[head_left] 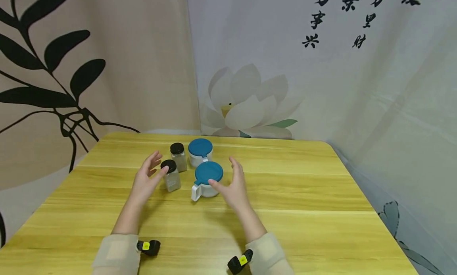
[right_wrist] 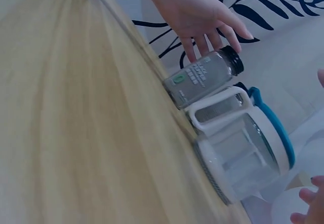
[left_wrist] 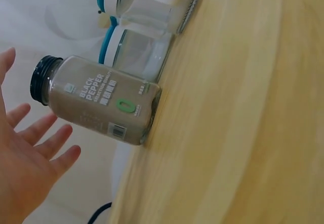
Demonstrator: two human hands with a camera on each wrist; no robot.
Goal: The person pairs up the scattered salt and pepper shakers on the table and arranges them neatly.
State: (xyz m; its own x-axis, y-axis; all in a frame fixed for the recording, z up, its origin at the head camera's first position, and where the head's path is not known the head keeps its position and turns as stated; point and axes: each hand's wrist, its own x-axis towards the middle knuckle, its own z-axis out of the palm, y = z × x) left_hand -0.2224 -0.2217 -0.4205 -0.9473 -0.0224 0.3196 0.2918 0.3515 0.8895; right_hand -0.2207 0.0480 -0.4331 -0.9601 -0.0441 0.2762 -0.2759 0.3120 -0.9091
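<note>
My left hand (head_left: 144, 181) is beside the front black pepper jar (head_left: 173, 182), its fingers spread. The left wrist view shows a gap between that hand (left_wrist: 23, 168) and the jar (left_wrist: 101, 100), which has a black cap and brownish powder. My right hand (head_left: 235, 189) is at the right side of the front blue-lidded canister (head_left: 209, 172), thumb and fingers apart. This canister (right_wrist: 238, 155) is clear with a white handle; whether the thumb touches it, I cannot tell. Only some fingertips of the right hand (right_wrist: 311, 206) show in the right wrist view.
Behind stand a second black-capped jar (head_left: 179, 160) and a second blue-lidded canister (head_left: 200, 148), close to the front pair. All are upright on the yellow wooden table (head_left: 303, 211). A printed curtain (head_left: 143, 60) hangs beyond the table's far edge.
</note>
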